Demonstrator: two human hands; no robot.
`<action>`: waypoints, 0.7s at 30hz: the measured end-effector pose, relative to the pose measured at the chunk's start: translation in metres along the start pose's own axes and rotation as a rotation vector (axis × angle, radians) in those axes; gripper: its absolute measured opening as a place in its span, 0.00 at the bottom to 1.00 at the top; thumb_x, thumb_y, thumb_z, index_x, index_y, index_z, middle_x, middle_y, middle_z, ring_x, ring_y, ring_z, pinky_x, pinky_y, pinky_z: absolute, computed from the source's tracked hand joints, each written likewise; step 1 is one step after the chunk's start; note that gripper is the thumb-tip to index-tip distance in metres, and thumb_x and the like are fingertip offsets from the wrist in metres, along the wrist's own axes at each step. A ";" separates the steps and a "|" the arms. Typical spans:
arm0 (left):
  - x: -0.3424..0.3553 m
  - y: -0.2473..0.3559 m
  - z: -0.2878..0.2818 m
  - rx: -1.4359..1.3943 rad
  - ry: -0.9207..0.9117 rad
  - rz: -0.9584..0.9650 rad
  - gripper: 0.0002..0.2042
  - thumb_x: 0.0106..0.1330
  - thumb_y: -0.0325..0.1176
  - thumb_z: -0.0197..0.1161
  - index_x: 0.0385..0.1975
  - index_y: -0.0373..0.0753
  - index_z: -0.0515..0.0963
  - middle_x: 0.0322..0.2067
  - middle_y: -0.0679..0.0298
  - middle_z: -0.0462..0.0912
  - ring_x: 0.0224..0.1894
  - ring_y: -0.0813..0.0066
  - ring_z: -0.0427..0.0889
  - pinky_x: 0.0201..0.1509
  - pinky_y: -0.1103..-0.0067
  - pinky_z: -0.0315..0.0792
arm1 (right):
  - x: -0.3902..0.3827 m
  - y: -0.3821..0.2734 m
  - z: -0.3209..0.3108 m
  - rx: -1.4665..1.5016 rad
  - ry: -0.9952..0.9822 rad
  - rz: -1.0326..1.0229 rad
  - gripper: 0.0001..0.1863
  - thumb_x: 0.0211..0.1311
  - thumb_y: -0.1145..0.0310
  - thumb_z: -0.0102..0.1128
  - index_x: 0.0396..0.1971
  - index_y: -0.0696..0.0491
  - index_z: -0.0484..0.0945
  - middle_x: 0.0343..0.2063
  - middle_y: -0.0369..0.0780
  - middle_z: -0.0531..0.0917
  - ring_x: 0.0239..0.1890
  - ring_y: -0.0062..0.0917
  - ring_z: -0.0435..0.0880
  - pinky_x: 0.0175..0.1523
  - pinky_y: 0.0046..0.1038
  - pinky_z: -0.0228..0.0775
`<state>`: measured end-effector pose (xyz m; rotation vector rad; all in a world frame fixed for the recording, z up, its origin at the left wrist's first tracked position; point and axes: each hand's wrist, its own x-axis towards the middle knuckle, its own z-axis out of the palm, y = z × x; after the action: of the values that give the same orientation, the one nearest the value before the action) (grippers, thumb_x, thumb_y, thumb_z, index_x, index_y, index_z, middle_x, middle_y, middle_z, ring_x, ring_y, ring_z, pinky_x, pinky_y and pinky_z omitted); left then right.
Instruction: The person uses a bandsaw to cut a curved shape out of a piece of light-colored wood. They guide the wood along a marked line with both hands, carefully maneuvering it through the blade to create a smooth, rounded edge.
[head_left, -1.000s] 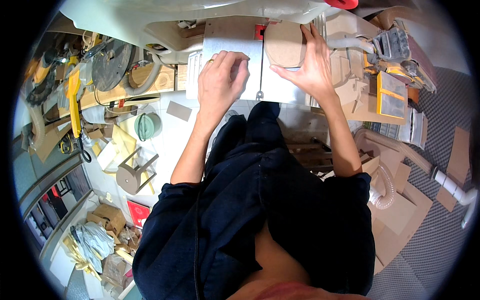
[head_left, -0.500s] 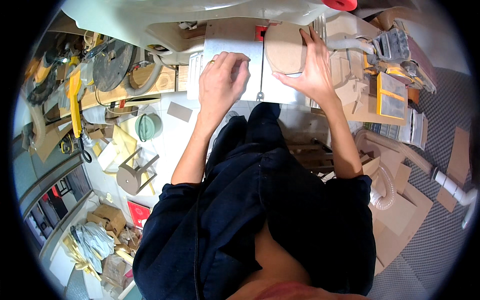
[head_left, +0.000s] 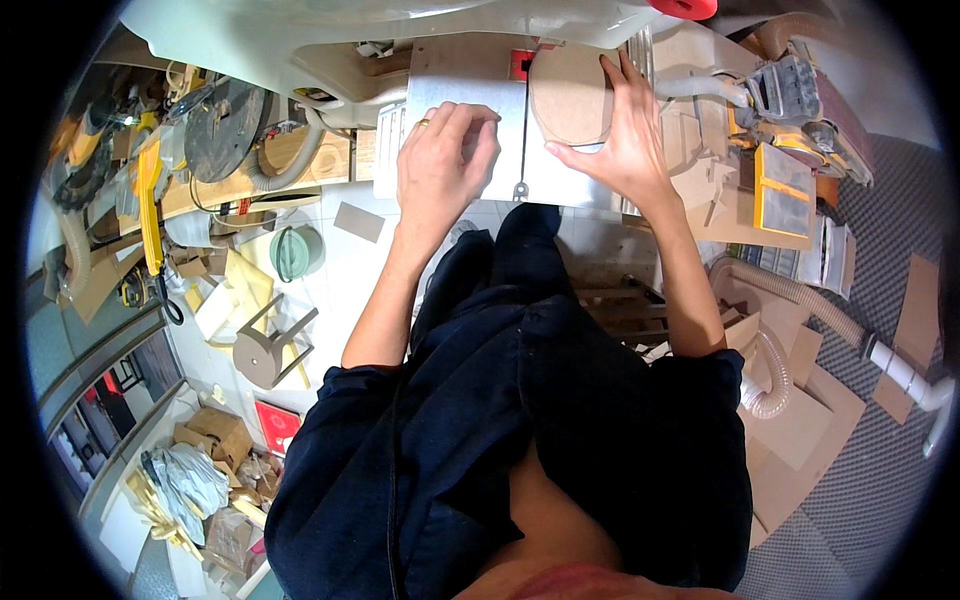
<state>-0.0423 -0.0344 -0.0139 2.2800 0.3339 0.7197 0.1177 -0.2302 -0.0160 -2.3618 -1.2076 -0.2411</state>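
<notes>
Rounded wooden board [head_left: 568, 95]: tan, flat, edges curved; lies face-down on grey metal saw table [head_left: 470, 90], right of the blade slot; near edge partly under fingers.

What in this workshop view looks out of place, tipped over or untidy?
A small wooden stool lies tipped on its side on the floor, left of the person, among loose board offcuts. On the saw table itself, nothing stands out.

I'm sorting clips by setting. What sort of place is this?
Most likely a woodworking shop. The right hand steadies a rounded wooden piece on a metal saw table, a ribbed dust hose runs nearby, and board offcuts litter the floor.
</notes>
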 end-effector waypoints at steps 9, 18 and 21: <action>0.000 0.001 0.000 0.004 -0.006 -0.003 0.04 0.66 0.28 0.69 0.38 0.42 0.84 0.30 0.65 0.83 0.31 0.68 0.84 0.41 0.72 0.75 | 0.000 0.001 0.002 -0.016 0.007 0.001 0.68 0.42 0.42 0.86 0.78 0.58 0.54 0.75 0.60 0.61 0.77 0.56 0.61 0.79 0.53 0.53; 0.000 0.000 0.000 -0.008 -0.015 -0.011 0.03 0.67 0.28 0.69 0.38 0.41 0.84 0.31 0.66 0.84 0.31 0.69 0.84 0.41 0.72 0.75 | 0.000 0.001 0.003 -0.034 0.003 0.018 0.69 0.43 0.41 0.85 0.78 0.58 0.54 0.75 0.59 0.61 0.77 0.56 0.61 0.79 0.53 0.53; 0.000 0.000 -0.001 -0.007 -0.013 -0.008 0.04 0.67 0.28 0.69 0.38 0.41 0.84 0.31 0.66 0.84 0.31 0.69 0.84 0.41 0.72 0.75 | 0.001 0.001 0.002 -0.029 0.002 0.015 0.69 0.43 0.40 0.85 0.78 0.58 0.54 0.75 0.59 0.61 0.77 0.55 0.62 0.79 0.52 0.53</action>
<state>-0.0427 -0.0342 -0.0134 2.2749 0.3331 0.7004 0.1189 -0.2291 -0.0177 -2.3935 -1.1930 -0.2581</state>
